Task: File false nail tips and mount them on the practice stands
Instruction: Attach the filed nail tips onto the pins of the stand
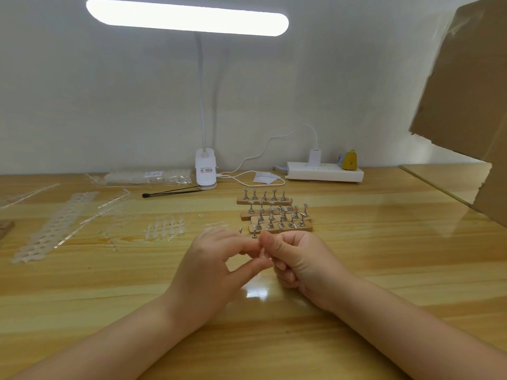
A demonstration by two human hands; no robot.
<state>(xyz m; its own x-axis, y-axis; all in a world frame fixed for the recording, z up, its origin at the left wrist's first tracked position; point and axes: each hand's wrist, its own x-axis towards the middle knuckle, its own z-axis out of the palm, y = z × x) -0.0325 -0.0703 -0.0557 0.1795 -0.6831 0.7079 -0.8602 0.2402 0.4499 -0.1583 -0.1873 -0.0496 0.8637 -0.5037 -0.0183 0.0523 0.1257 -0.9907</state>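
Note:
My left hand and my right hand meet above the middle of the wooden table. Between their fingertips sits a small clear false nail tip, pinched from both sides. Just behind the hands stand several wooden strips with metal practice stands; one loose stand is right by my right thumb. A clear sprue of nail tips lies to the left of the stands. The fingers of my right hand are curled in and hide what else it may hold.
Long nail-tip strips and clear sprue sticks lie at the left. A bag of tips, a clip lamp, a black tool, a power strip and a cable line the back. Cardboard rises at the right.

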